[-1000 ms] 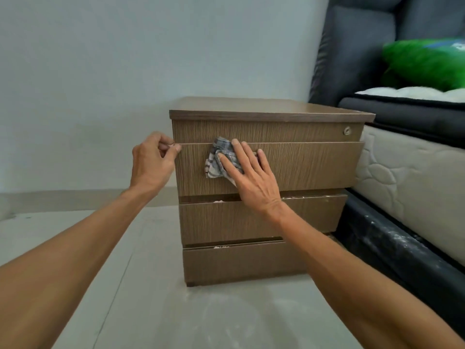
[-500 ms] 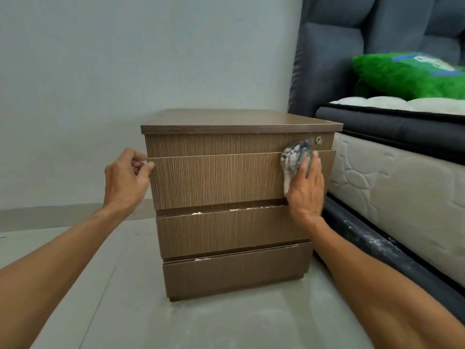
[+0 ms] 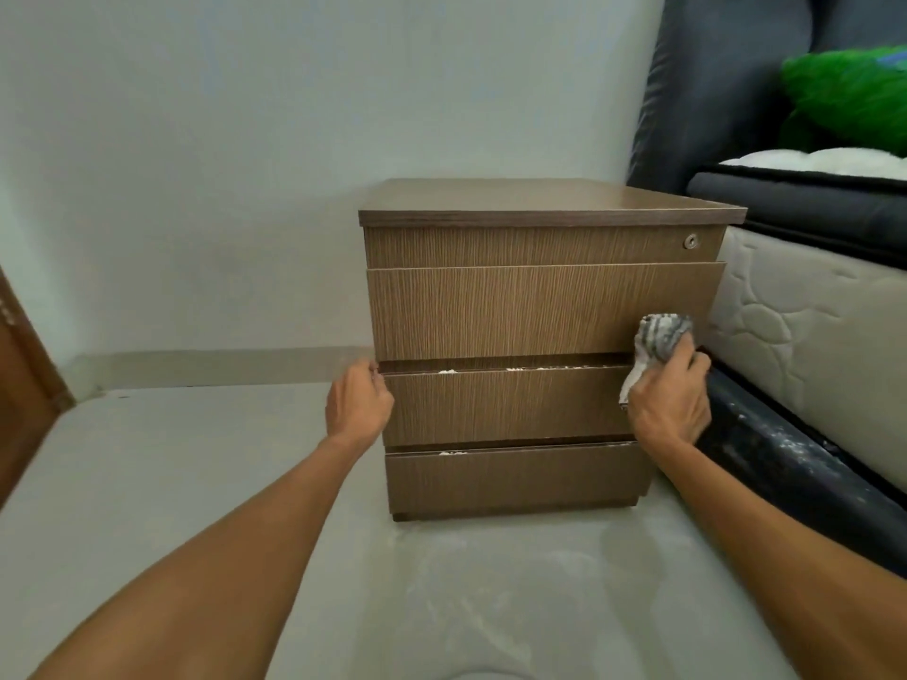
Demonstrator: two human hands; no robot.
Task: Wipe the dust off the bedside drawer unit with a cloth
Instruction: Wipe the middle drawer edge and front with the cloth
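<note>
A brown wood-grain bedside drawer unit [image 3: 540,306] with three drawer fronts stands on the floor against the wall. White dust lies along the top edges of the middle and bottom drawers. My right hand [image 3: 670,404] grips a bunched grey checked cloth [image 3: 660,338] at the right end of the drawer fronts, where the top drawer meets the middle one. My left hand [image 3: 358,404] rests against the left edge of the middle drawer, fingers curled on its corner.
A bed with a quilted white mattress [image 3: 805,346], a dark frame [image 3: 785,463] and a dark headboard [image 3: 711,90] stands tight against the unit's right side. A green cushion [image 3: 854,95] lies on it. A brown door edge [image 3: 24,385] is at far left. The grey floor [image 3: 441,581] carries white dust smears.
My right hand has carried the cloth down the right end of the top drawer to the gap above the middle drawer. My left hand dropped from the top drawer's left edge to the middle drawer's.
</note>
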